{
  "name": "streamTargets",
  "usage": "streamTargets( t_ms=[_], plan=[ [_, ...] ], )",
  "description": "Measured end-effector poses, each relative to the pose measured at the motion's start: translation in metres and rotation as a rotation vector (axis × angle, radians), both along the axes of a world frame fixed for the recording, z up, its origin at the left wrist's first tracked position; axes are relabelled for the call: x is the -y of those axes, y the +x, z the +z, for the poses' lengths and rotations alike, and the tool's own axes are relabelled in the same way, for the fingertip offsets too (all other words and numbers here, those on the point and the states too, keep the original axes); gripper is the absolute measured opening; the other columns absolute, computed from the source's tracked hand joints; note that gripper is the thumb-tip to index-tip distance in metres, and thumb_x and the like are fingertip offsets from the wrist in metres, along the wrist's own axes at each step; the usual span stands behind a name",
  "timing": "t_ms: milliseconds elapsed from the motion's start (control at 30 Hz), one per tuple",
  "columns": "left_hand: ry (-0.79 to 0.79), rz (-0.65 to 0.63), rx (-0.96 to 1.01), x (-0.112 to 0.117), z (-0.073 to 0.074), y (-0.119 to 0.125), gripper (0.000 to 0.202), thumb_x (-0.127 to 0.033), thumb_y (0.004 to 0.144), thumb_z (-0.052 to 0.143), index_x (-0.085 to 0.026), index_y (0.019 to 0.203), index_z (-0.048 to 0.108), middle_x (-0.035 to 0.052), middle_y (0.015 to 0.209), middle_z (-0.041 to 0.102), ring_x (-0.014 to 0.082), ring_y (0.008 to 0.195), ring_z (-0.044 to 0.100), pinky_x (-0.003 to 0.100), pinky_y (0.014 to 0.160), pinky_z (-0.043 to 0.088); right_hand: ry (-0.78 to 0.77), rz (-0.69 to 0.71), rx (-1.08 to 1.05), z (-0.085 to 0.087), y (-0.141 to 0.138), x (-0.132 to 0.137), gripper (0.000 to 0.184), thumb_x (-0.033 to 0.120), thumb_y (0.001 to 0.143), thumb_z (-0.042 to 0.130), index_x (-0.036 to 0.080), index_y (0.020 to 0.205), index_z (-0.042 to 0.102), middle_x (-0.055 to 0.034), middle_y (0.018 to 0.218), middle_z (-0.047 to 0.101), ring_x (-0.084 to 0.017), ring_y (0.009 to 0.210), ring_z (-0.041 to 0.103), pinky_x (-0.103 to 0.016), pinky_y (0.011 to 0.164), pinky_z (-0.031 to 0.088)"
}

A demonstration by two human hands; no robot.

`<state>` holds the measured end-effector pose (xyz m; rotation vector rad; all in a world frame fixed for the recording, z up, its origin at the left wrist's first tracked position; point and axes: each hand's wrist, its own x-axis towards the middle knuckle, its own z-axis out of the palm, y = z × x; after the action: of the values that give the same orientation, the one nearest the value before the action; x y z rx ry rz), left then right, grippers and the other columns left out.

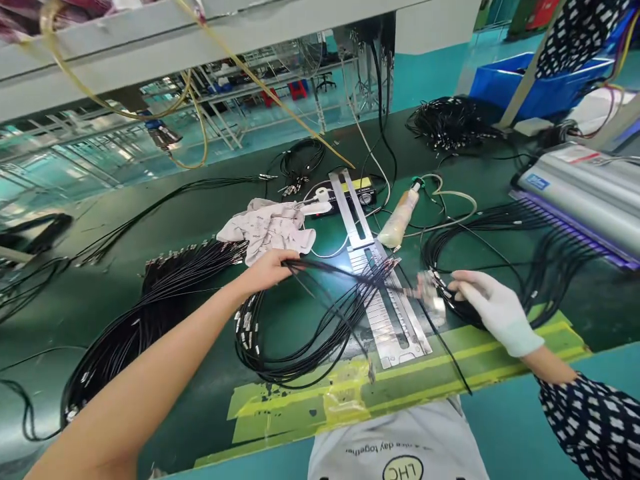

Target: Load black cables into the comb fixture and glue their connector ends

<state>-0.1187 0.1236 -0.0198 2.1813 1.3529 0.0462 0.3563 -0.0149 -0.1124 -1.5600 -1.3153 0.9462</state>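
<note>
My bare left hand (273, 268) is closed around a bundle of black cables (325, 267), whose far ends smear with motion toward the right. Below it lies a loose coil of black cables (300, 357) with silver tips. On my right hand (493, 307) is a white glove; its fingertips pinch together at the silver-tipped ends of a black cable, partly hidden by the fingers. Between the hands, a slotted metal gauge plate (383, 327) lies on the green table mat (200, 360). A crumpled pale cloth (273, 227) sits just beyond my left hand.
A thick cable bundle (150, 313) lies at left. Behind the plate are a black box (367, 193) and a bottle with a green cap (400, 217). A silver machine (575, 190), more cables (500, 233) and a blue bin (530, 87) are at right. Air hoses hang above.
</note>
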Motion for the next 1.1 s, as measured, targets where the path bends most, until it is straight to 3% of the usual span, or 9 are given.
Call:
streamTargets(
  t_ms=[167, 267, 500, 633, 767, 833, 933, 1000, 1100],
  plan=[
    [0.084, 0.138, -0.265, -0.019, -0.033, -0.003, 0.051, -0.060, 0.086, 0.054, -0.013, 0.098, 0.067, 0.0110, 0.085, 0.070, 0.0281, 0.083, 0.066, 0.037, 0.078, 0.051, -0.144, 0.404, 0.645, 0.002, -0.046, 0.018, 0.071, 0.057, 0.089, 0.067, 0.024, 0.150, 0.052, -0.0034, 0.096, 0.075, -0.025, 0.080, 0.072, -0.036, 0.072, 0.054],
    [0.214, 0.166, -0.366, -0.010, -0.058, 0.021, 0.056, -0.062, 0.079, 0.063, -0.011, 0.104, 0.063, 0.0212, 0.103, 0.069, 0.0405, 0.103, 0.063, 0.051, 0.091, 0.048, -0.117, 0.421, 0.946, 0.001, -0.084, 0.027, 0.091, 0.055, 0.087, 0.067, 0.012, 0.160, 0.035, -0.0132, 0.109, 0.075, -0.033, 0.088, 0.073, -0.041, 0.073, 0.054],
    [0.358, 0.005, -0.268, -0.004, -0.077, 0.083, 0.054, -0.042, 0.083, 0.063, -0.016, 0.129, 0.053, 0.0169, 0.123, 0.063, 0.0337, 0.120, 0.056, 0.044, 0.100, 0.045, -0.188, 0.450, 0.944, 0.004, -0.138, 0.042, 0.085, 0.047, 0.091, 0.061, 0.007, 0.160, 0.031, -0.0084, 0.082, 0.074, -0.031, 0.077, 0.073, -0.038, 0.067, 0.050],
    [0.339, -0.024, -0.185, -0.010, -0.071, 0.082, 0.038, -0.038, 0.093, 0.051, -0.019, 0.125, 0.055, 0.0109, 0.114, 0.067, 0.0260, 0.103, 0.064, 0.036, 0.084, 0.048, -0.241, 0.487, 0.984, 0.012, -0.123, 0.043, 0.087, 0.049, 0.092, 0.063, 0.010, 0.161, 0.029, -0.0050, 0.075, 0.071, -0.030, 0.070, 0.070, -0.036, 0.061, 0.044],
    [0.315, -0.030, -0.127, -0.018, -0.059, 0.077, 0.029, -0.043, 0.101, 0.039, -0.022, 0.103, 0.059, 0.0045, 0.090, 0.069, 0.0226, 0.084, 0.065, 0.032, 0.067, 0.040, -0.048, 0.569, 1.085, 0.037, -0.120, 0.021, 0.059, 0.042, 0.092, 0.068, 0.019, 0.145, 0.053, -0.0054, 0.086, 0.071, -0.029, 0.079, 0.068, -0.038, 0.065, 0.043],
    [0.328, -0.010, -0.110, -0.025, -0.054, 0.078, 0.027, -0.042, 0.101, 0.040, -0.022, 0.098, 0.058, 0.0051, 0.087, 0.067, 0.0233, 0.082, 0.064, 0.032, 0.065, 0.036, 0.214, 0.698, 1.048, 0.047, -0.139, 0.000, 0.038, 0.031, 0.098, 0.060, 0.023, 0.135, 0.059, -0.0068, 0.105, 0.070, -0.028, 0.096, 0.065, -0.040, 0.076, 0.045],
    [0.332, 0.028, -0.092, -0.034, -0.044, 0.078, 0.025, -0.041, 0.100, 0.041, -0.021, 0.092, 0.054, 0.0044, 0.081, 0.064, 0.0222, 0.078, 0.061, 0.031, 0.063, 0.031, 0.497, 1.000, 0.946, 0.043, -0.184, -0.039, 0.048, 0.021, 0.090, 0.063, 0.013, 0.137, 0.055, -0.0145, 0.129, 0.062, -0.031, 0.121, 0.055, -0.045, 0.098, 0.043],
    [0.312, 0.032, -0.080, -0.033, -0.031, 0.073, 0.027, -0.043, 0.101, 0.040, -0.022, 0.089, 0.052, 0.0018, 0.074, 0.060, 0.0197, 0.071, 0.058, 0.030, 0.062, 0.031, 0.518, 1.114, 0.955, 0.036, -0.209, -0.064, 0.045, 0.022, 0.084, 0.068, 0.009, 0.126, 0.060, -0.0152, 0.118, 0.064, -0.033, 0.117, 0.056, -0.051, 0.106, 0.038],
    [0.234, -0.005, -0.002, -0.021, -0.003, 0.058, 0.031, -0.045, 0.103, 0.038, -0.022, 0.088, 0.052, -0.0018, 0.068, 0.054, 0.0163, 0.065, 0.054, 0.029, 0.062, 0.031, 0.507, 1.225, 1.016, 0.035, -0.226, -0.084, 0.016, 0.024, 0.090, 0.061, 0.013, 0.102, 0.064, -0.0105, 0.098, 0.063, -0.029, 0.094, 0.063, -0.051, 0.093, 0.046]
  ],
)
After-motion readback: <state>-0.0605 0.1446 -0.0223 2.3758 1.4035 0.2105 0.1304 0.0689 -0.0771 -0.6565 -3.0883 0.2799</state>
